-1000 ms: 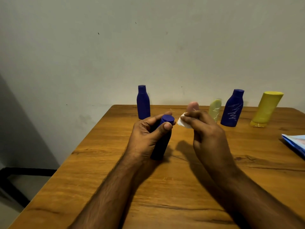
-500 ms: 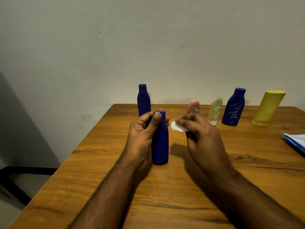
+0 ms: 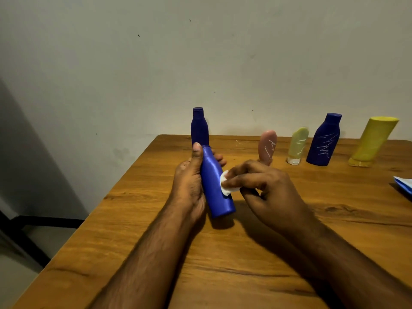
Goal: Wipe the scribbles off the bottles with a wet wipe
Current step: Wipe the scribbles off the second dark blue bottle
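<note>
From the head camera, the left hand wraps its thumb and fingers around a blue bottle, holding it tilted with its bottom near the wooden table, maybe touching it. The right hand pinches a white wet wipe in its fingertips and presses it on the bottle's side. At the back stand another blue bottle, a pink bottle, a pale green bottle, a scribbled dark blue bottle and a yellow bottle.

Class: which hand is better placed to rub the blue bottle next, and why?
Right. The right hand already pinches the wet wipe against the blue bottle; the left hand grips it, tilted.
</note>
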